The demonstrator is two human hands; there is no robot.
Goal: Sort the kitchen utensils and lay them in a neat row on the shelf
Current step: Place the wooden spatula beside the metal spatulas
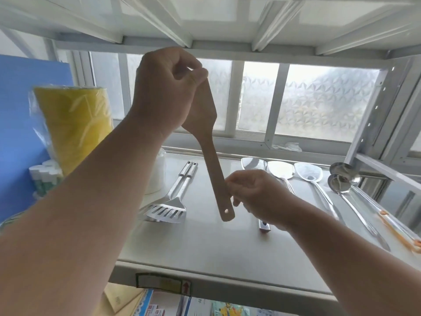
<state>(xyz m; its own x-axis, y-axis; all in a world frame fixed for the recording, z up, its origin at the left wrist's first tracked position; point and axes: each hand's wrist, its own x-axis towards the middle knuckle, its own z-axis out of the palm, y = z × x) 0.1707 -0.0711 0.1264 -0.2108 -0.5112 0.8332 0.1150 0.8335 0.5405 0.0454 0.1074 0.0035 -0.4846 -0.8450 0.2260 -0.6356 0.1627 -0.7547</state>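
Starting at nine o'clock, I see a yellow roll wrapped in clear plastic [73, 131] standing upright beside a blue panel [20, 124], well clear of the working area, so I judge it is only stored there.

Moving toward the centre, two slotted stainless-steel spatulas [169, 201] lie side by side on the white metal shelf [205, 252], blades toward me and handles pointing to twelve o'clock, which looks like the start of a sorted group.

My left hand [164, 92] is raised at about eleven o'clock, fingers curled and pinching the broad blade of the pale wooden spatula [213, 160]. The tool hangs in the air above the shelf, blade up, its handle running down toward six o'clock. My right hand [255, 195] pinches the handle just above the hanging hole, steadying the lower end. I take this two-point hold to be for swinging the spatula into line with the pieces already down.

The bare strip between the slotted pair and the next group, at five o'clock from the wooden handle, seems the likely place for it.

Further right, three shallow steel skimmer spoons [282, 169] overlap at one o'clock, bowls away from me. At three o'clock two steel ladles [341, 179] lie together near the shelf post, one with an orange-tipped handle.
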